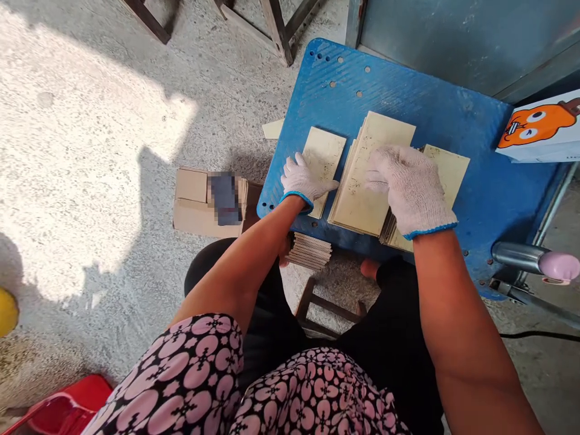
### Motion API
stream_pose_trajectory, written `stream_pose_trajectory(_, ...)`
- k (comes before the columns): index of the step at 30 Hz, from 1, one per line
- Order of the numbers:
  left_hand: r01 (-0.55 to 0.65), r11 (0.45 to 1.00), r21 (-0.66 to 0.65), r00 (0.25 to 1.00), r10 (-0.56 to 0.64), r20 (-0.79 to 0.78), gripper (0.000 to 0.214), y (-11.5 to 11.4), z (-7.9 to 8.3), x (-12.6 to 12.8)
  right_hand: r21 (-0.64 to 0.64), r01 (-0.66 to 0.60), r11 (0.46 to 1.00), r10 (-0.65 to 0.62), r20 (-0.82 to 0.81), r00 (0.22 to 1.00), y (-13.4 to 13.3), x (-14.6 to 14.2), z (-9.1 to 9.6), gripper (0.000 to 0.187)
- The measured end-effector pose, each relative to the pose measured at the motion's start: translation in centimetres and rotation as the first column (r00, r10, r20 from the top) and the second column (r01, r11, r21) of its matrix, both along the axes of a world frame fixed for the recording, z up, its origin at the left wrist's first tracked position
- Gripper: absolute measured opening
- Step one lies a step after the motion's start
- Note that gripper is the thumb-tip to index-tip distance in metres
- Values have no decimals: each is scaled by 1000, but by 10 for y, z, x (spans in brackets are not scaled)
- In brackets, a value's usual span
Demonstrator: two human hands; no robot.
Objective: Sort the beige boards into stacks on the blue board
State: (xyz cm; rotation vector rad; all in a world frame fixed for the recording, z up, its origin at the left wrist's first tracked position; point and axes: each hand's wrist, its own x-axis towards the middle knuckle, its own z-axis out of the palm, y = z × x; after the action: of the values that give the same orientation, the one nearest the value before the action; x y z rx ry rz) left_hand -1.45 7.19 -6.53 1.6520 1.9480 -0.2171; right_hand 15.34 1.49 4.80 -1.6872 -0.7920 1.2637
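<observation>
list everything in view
Perforated tabletop: 1, blue, centre
Rectangular boards: 3 groups, pale yellow, tabletop
Board stack: 1, beige, below tabletop
Cardboard box: 1, brown, left
Printed carton: 1, white-orange, right
Pink-ended metal cylinder: 1, silver, right
Plastic container: 1, red, bottom left
Rounded object: 1, yellow, left
Flat panel: 1, grey, top
Wooden legs: several, brown, top
Floral top: 1, pink-black, bottom
Trousers: 1, black, bottom
Left hand, right hand: 2, white-gloved, at boards

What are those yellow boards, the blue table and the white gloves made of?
The pale yellow rectangular boards look like thin wood or laminate: flat, smooth and speckled, but I can't be sure.

The blue round-cornered table could be painted wood, metal or plastic; its scuffed top leaves that open.

The white knitted gloves with blue cuffs seem to be matt fabric, perhaps cotton, since tiny stitches show.
</observation>
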Motion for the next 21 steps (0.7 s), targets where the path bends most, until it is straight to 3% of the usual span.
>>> stream_pose_trajectory(4,50,998,37,988,-55,148,87,-11,56,-12,27,-48,998,46,76,996,-6,-4,-3,18)
stream_pose_trajectory(6,118,984,131,958,-147,245,76,-28,82,-25,52,-98,994,92,106,990,-14,-11,-3,21)
stream_pose_trajectory(8,103,964,243,931,-180,318,73,-46,98,-40,48,-143,989,136,125,983,-24,-19,-1,21)
stream_pose_trajectory(11,75,959,272,914,-175,365,66,-61,104,-57,-44,-195,980,199,148,969,-43,-34,1,21)
stream_pose_trajectory(17,113,955,275,899,-216,381,55,-51,117,-55,-214,-330,919,363,137,922,-102,-72,-22,29)
stream_pose_trajectory(19,168,955,245,897,-251,364,51,-49,123,-52,-264,-366,893,425,223,877,-131,-85,-37,31)
stream_pose_trajectory(21,248,945,212,883,-311,353,46,-50,127,-52,-321,-443,837,543,382,748,-159,-98,-51,29)
